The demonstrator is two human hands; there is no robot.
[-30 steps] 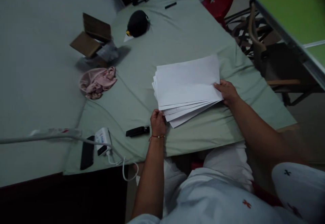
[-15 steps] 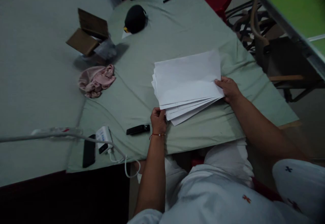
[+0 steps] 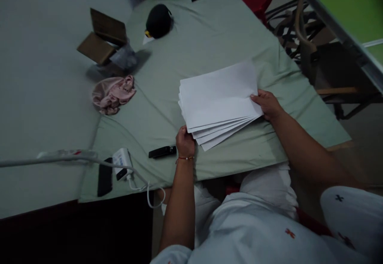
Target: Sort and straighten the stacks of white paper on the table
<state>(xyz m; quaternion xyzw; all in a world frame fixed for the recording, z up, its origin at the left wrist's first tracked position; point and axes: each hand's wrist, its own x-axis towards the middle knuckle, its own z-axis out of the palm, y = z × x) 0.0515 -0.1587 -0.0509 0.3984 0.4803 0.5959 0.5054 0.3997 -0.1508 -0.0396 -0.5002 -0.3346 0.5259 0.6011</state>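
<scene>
A fanned stack of white paper sheets (image 3: pixel 220 100) lies on the pale green cloth over the table (image 3: pixel 209 36). My left hand (image 3: pixel 184 142) pinches the stack's near left corner; a red thread bracelet circles that wrist. At the stack's right edge, my right hand (image 3: pixel 267 104) grips the sheets with the thumb on top. Both hands hold the same stack, which rests low over the cloth.
A small black device (image 3: pixel 162 151) lies just left of my left hand. Further left are a white charger (image 3: pixel 122 162) with cable, a black phone (image 3: pixel 104 180), pink cloth (image 3: pixel 113 93), an open cardboard box (image 3: pixel 104 40) and a black cap (image 3: pixel 158 20). Chairs (image 3: pixel 317 48) stand to the right.
The paper stack has turned slightly counter-clockwise, its far right corner lifting away. Both hands keep their grip on its edges.
</scene>
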